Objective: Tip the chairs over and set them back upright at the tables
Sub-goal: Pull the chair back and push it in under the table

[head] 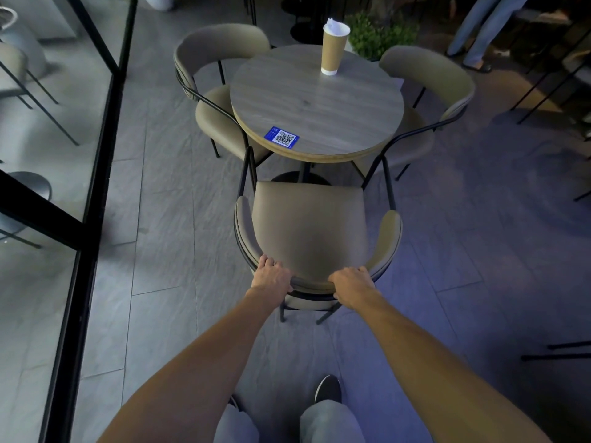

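Observation:
A beige padded chair [310, 225] with black metal legs stands upright in front of me, its seat facing the round wooden table [335, 113]. My left hand [271, 276] grips the curved backrest at its left side. My right hand [351, 284] grips the same backrest at the right. Two more matching chairs stand at the table: the left chair [217, 59] and the right chair [428, 78], both upright and tucked partly under the tabletop.
A tall paper cup [332, 47] and a blue QR-code card [282, 137] sit on the table. A black-framed glass wall [99, 155] runs along the left. A potted plant [377, 36] and a person's legs [479, 30] are behind the table. Other chair legs [556, 351] poke in at right.

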The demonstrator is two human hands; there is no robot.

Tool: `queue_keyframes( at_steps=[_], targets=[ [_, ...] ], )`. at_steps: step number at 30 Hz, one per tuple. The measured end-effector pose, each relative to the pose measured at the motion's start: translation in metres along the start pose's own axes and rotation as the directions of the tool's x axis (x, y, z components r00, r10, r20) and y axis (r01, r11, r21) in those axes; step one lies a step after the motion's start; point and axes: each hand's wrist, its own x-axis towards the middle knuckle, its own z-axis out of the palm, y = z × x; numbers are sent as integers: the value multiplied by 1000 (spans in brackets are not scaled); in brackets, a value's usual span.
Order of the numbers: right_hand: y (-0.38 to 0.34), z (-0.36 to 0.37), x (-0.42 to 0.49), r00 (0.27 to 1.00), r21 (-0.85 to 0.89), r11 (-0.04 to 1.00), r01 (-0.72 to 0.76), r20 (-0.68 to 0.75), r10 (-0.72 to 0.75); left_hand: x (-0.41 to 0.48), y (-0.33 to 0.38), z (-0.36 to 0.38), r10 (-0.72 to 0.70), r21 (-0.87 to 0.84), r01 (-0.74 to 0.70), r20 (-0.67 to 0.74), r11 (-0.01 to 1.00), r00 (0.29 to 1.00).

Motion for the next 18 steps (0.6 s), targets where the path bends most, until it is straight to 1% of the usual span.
queue_keyframes(
  at_steps=[6,12,16,18],
  targets=[
    [-6,-3,-2,999,-16,1000,4,34,-4,-7,-2,5,4,13,-4,-23,1000,1000],
    [-4,-5,-1,999,14,1000,11,43,-12,-7,-1,5,0,16,0,-34,1000,999],
    [-6,-6,-1,999,25,1000,-3,46,2,-10,2,7,-23,24,25,-65,999,998],
    [-8,-5,-2,999,27,1000,-13,49,12,-10,2,9,-23,16,24,-51,1000,998]
  ],
)
